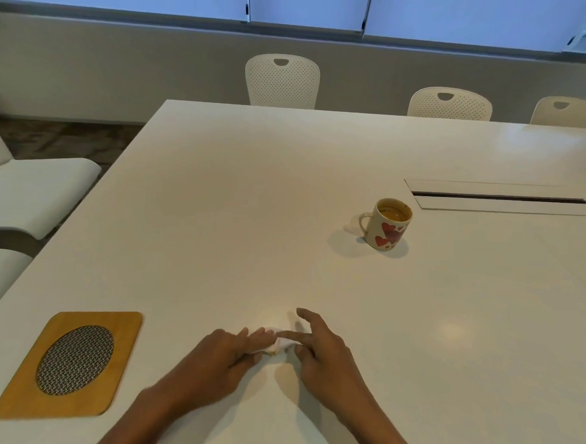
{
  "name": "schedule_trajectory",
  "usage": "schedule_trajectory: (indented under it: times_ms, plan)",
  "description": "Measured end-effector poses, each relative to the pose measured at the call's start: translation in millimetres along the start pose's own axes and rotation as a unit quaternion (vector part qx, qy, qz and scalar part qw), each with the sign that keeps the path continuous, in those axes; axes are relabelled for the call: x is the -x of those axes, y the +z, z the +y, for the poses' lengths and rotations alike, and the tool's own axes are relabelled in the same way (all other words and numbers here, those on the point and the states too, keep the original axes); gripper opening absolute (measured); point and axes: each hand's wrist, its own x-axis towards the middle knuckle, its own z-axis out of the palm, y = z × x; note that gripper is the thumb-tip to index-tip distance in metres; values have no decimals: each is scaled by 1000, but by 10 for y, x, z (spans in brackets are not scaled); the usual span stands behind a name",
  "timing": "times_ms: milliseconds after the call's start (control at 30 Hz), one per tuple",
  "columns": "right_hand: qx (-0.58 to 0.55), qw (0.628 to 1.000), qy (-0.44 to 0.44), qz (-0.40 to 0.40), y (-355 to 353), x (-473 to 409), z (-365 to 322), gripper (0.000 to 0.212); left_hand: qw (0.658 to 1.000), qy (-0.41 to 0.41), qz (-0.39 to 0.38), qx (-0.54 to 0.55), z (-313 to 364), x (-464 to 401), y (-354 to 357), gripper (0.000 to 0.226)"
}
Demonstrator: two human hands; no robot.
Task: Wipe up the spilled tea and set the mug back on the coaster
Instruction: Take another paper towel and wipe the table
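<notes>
head view | left hand [220,358] and right hand [320,350] at lower centre, fingers pinching one small white tissue [282,344] pressed on table [252,203] | coaster [69,363] lower left, bare | mug [386,223] upright, centre right, well apart from coaster, tea inside

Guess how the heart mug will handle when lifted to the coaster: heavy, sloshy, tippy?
The mug looks ceramic: probably rigid, breakable if dropped. Tea shows inside, so it likely adds weight and may slosh if tilted. Upright on the table with its handle free, it should lift steadily.
</notes>
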Motion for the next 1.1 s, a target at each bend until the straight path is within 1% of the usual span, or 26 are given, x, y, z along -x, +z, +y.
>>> schedule_trajectory:
  times_ms: [67, 100, 133, 200, 233, 267, 300, 333, 400, 433, 467, 533, 600, 667, 733, 767, 833, 867, 933, 967, 1000, 1033, 1067, 1100]
  plan:
    - [-140, 988, 60, 4, 48, 18, 1, 52, 996, -45, 56, 53, 92, 143, 96, 45]
    - [-216, 971, 98, 3, 68, 24, 13, 50, 990, -70, 86, 87, 149, 195, 142, 46]
    - [-293, 947, 133, -2, 94, 35, 29, 46, 981, -94, 117, 125, 211, 235, 188, 47]
    - [-456, 873, 173, -24, 133, 68, 35, 37, 958, -138, 169, 187, 372, 270, 284, 50]
    - [-524, 833, 173, -37, 146, 92, 28, 33, 949, -152, 185, 205, 468, 269, 330, 53]
    - [-570, 804, 158, -52, 153, 121, 22, 33, 944, -160, 193, 217, 571, 259, 380, 58]
    - [-593, 792, 133, -61, 156, 148, 20, 35, 941, -163, 191, 227, 668, 241, 432, 63]
    - [-591, 797, 107, -61, 148, 168, 21, 38, 940, -162, 183, 237, 758, 210, 484, 69]
    - [-553, 829, 71, -37, 120, 179, 7, 40, 941, -159, 162, 253, 914, 138, 568, 84]
    - [-542, 838, 61, -24, 89, 180, -1, 39, 941, -153, 152, 259, 986, 94, 601, 91]
    - [-543, 838, 54, -15, 51, 182, -11, 38, 943, -143, 147, 263, 1050, 49, 627, 97]
    - [-561, 827, 43, -5, -68, 177, -18, 34, 948, -123, 147, 252, 1182, -42, 668, 102]
    - [-587, 809, 42, -5, -194, 160, -4, 33, 956, -101, 149, 232, 1289, -123, 709, 104]
    - [-593, 804, 49, -10, -301, 123, 59, 35, 962, -76, 148, 216, 1378, -202, 752, 102]
    - [-583, 811, 58, -5, -387, 61, 156, 35, 968, -58, 144, 196, 1433, -260, 779, 101]
    - [-569, 820, 60, 2, -440, 17, 205, 33, 970, -52, 142, 193, 1447, -274, 787, 101]
    - [-526, 849, 44, 31, -591, -122, 269, 25, 966, -43, 152, 202, 1465, -275, 784, 95]
    - [-484, 873, 24, 62, -684, -223, 291, 23, 964, -39, 165, 206, 1477, -259, 777, 89]
    - [-330, 929, -43, 162, -882, -494, 345, 24, 960, -35, 192, 200, 1507, -197, 777, 75]
    - [-241, 942, -93, 215, -985, -644, 372, 24, 957, -37, 209, 196, 1518, -153, 790, 69]
    - [-154, 943, -147, 254, -1065, -811, 413, 24, 953, -41, 228, 196, 1525, -107, 810, 65]
    - [-67, 940, -190, 276, -1118, -986, 468, 26, 947, -49, 246, 202, 1528, -50, 831, 61]
    - [18, 937, -214, 277, -1152, -1160, 528, 28, 941, -62, 259, 209, 1523, 11, 851, 59]
    - [84, 939, -216, 256, -1172, -1314, 587, 32, 936, -78, 268, 214, 1517, 78, 872, 58]
